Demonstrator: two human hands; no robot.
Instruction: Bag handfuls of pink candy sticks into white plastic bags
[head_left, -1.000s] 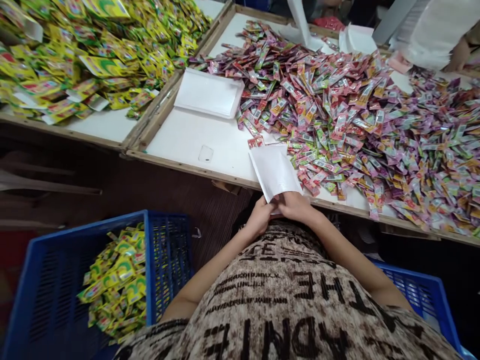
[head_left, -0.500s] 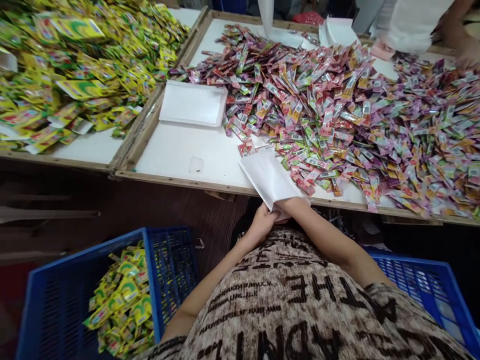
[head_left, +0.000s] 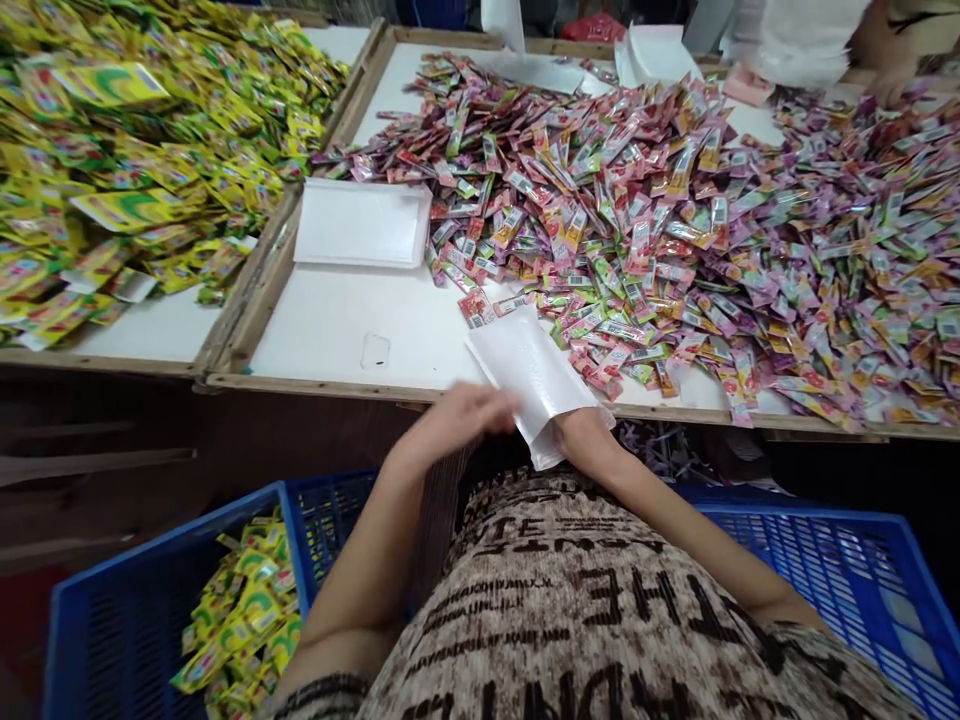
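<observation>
A white plastic bag (head_left: 536, 370) lies slanted over the table's front edge, its mouth towards me. My right hand (head_left: 589, 438) reaches into that mouth, and its fingers are hidden inside. At the bag's left side is my left hand (head_left: 469, 420), slightly blurred, fingers stretched out and nothing visible in them. Just beyond the bag's far end lie small red sachets (head_left: 474, 308). A large heap of pink, purple and green sachets (head_left: 600, 200) spreads behind and to the right.
A white stack of flat bags (head_left: 364, 222) rests at the left of the tray. Wooden rails (head_left: 300, 190) divide it from a heap of yellow packets (head_left: 150, 150). Blue crates (head_left: 289, 530) stand below on both sides. Another person's hand (head_left: 889, 75) is at the far right.
My left hand has let go of the bag's near edge and moved up and left. My right hand stays in the bag's mouth. The view has shifted slightly.
</observation>
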